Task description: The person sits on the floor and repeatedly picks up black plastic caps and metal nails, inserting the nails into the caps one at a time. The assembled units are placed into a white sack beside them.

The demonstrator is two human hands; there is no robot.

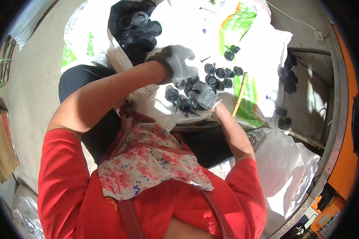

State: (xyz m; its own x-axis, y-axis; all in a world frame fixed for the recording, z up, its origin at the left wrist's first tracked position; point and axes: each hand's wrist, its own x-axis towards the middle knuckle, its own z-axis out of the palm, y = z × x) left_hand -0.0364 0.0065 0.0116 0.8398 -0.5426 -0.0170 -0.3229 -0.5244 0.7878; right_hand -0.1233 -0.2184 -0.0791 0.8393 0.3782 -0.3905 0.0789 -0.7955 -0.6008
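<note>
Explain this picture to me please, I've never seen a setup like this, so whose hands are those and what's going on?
There is no machine doing the handling here: these are a person's own hands in grey gloves. The single picture comes from a wide camera worn on the head, looking down, so straight edges bend near the rim.

The left hand and right hand are close together over a white sheet with green print. Small round black parts lie beside and beneath them, a heap of black pieces sits at upper left, and a yellow stick lies to the right. The fingers are bunched among the parts, so I can't tell whether either grip is closed on one.
</note>
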